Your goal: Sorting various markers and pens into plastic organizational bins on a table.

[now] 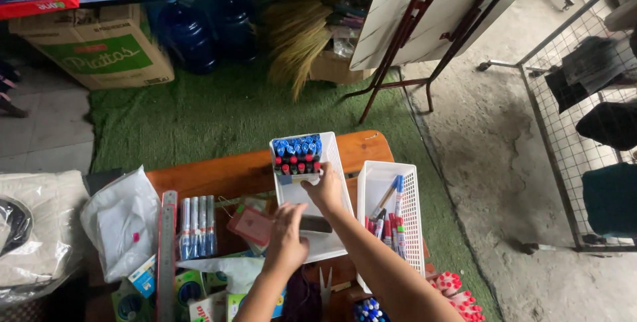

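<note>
Centrally, on the wooden table [219,173]: white tray [332,163], plastic, slotted, holding blue-capped and red-capped pens [297,155] packed upright at its far end.
Right hand [325,191]: reaching into tray, fingers closed around the near row of red-capped pens or a small box there; exact grip hard to tell.
Left hand [286,236]: just behind, fingers curled over tray's near end, grasp uncertain; hands near each other, not touching.
Handling, judged: pens light, stiff, smooth, apt to slip or topple singly; best taken as a bundle by the barrels. Tray light, slightly flexible; hold by rim.
Surroundings: second tray [415,193] just right, loose pens inside; ruler [167,256], marker pack [198,226], plastic bag [123,219] left; scissors [325,282] close below. Clutter crowding the near side.
</note>
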